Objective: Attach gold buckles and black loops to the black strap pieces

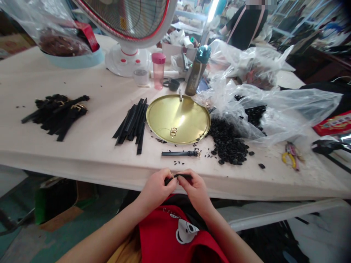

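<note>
The strap (185,176) is black and lies between the two hands, just over the near edge of the desk (246,178). The left hand (158,187) has its fingertips closed on the end to its side, where a sliver of gold shows, and the right hand (196,189) pinches the other part between thumb and fingers. Both hands are nearly closed and almost meet in the middle, above the red apron (161,233); I can't make out how the strap is folded beneath the fingers.

Just beyond the hands, a buckled strap (178,153) lies flat, with black bits scattered about it. Behind that sits a round gold tray (164,109), holding a few gold buckles (173,131). Left of the tray, black strips (131,122) lie in a loose bundle, and farther left there's a pile of straps (56,117) with gold buckles among them. On the right, a heap of small black pieces (229,144) spills beside a clear plastic bag (287,113), with yellow-and-pink pliers (290,157) farther out. The fan (127,54), pink cup (158,71) and bottle (195,73) stand toward the back.
</note>
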